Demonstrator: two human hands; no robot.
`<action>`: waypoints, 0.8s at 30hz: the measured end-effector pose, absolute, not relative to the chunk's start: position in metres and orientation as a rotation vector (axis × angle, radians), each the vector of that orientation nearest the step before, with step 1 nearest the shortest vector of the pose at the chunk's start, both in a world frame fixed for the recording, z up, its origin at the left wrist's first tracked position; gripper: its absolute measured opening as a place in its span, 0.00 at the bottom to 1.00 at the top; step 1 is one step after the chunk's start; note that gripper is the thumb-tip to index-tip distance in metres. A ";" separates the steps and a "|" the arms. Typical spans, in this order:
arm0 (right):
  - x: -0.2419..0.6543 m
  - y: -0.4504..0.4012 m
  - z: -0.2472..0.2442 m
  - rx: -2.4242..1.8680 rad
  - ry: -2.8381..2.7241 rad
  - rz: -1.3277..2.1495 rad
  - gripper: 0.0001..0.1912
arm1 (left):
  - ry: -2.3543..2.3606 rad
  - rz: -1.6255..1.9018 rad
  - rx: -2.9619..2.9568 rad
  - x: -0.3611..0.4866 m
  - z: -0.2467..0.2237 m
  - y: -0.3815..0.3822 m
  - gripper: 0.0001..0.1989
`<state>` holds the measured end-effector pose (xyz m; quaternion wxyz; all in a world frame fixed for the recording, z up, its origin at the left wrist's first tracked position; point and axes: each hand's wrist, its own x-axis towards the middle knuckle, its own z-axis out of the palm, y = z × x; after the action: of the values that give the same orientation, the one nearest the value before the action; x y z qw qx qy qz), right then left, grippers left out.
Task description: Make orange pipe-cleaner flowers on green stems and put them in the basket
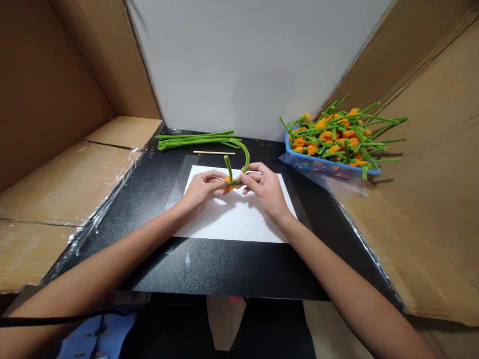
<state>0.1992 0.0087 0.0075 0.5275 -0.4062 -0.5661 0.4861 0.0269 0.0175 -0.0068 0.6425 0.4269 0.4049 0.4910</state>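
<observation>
Above a white sheet, my left hand pinches a small orange fuzzy piece. A green fuzzy stem is joined to it; one short end stands up and the longer part curves up and round to the right. My right hand has its thumb and fingers closed on the green stem, just right of the orange piece. The fingers hide part of where orange and green meet.
Several green stems lie at the back left, with a thin wooden stick before them. A blue basket of orange and green pieces stands back right. Cardboard walls flank the black table.
</observation>
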 end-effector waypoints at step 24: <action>0.202 0.006 0.007 -1.076 -1.797 0.689 0.10 | 0.900 1.109 1.106 0.031 -0.010 0.011 0.17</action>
<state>0.2015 0.0056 0.0066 0.4516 -0.4355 -0.7272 0.2787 0.0306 0.0114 -0.0100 0.6189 0.4808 0.3913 0.4823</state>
